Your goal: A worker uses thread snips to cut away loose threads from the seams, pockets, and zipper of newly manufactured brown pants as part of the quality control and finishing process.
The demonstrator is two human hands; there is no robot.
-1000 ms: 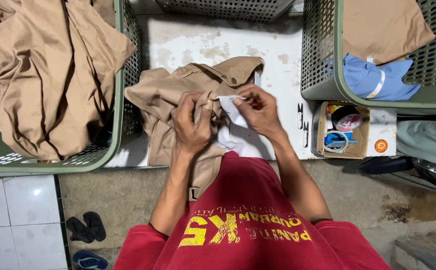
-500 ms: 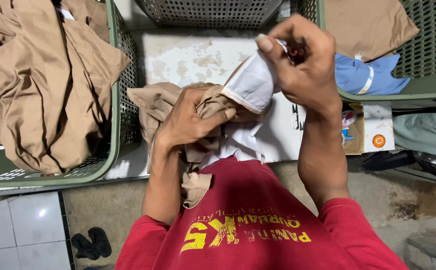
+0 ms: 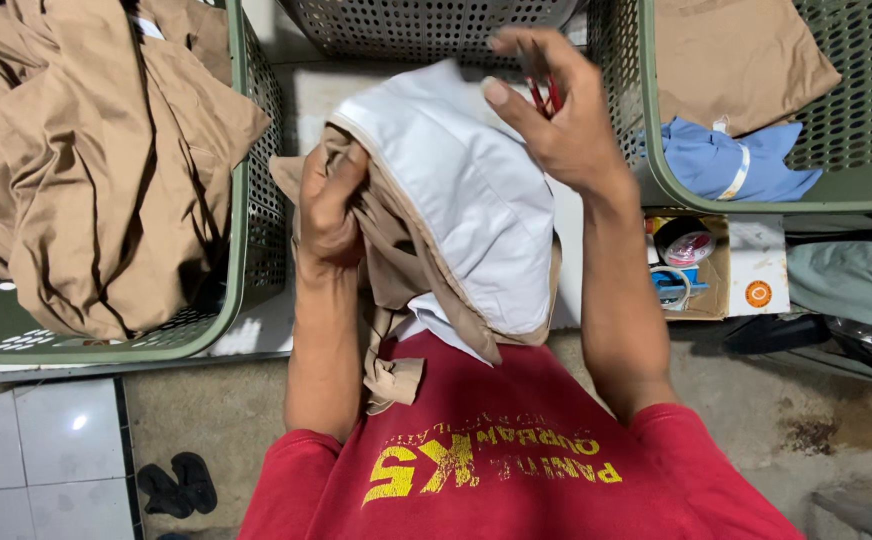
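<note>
I hold a tan garment [image 3: 396,265] up close in front of me, its white lining [image 3: 466,190] turned outward. My left hand [image 3: 331,205] is shut on a bunched tan fold at the garment's left edge. My right hand [image 3: 561,125] is raised at the lining's upper right, with the thumb against the white cloth. A small red tool [image 3: 546,95] is pinched between that hand's fingers. The garment's lower end hangs against my red shirt. The table under the garment is mostly hidden.
A green basket [image 3: 241,250] on the left is piled with tan garments [image 3: 86,170]. A grey basket [image 3: 426,25] stands at the back. On the right, a green basket [image 3: 856,185] holds tan and blue cloth [image 3: 726,160]. Below it is a cardboard box [image 3: 716,265] of tape rolls. Black sandals [image 3: 176,485] lie on the floor.
The garment has come up off the table toward me, with the white lining pulled out and spread wide. My right hand rose higher and further back; my left keeps its grip.
</note>
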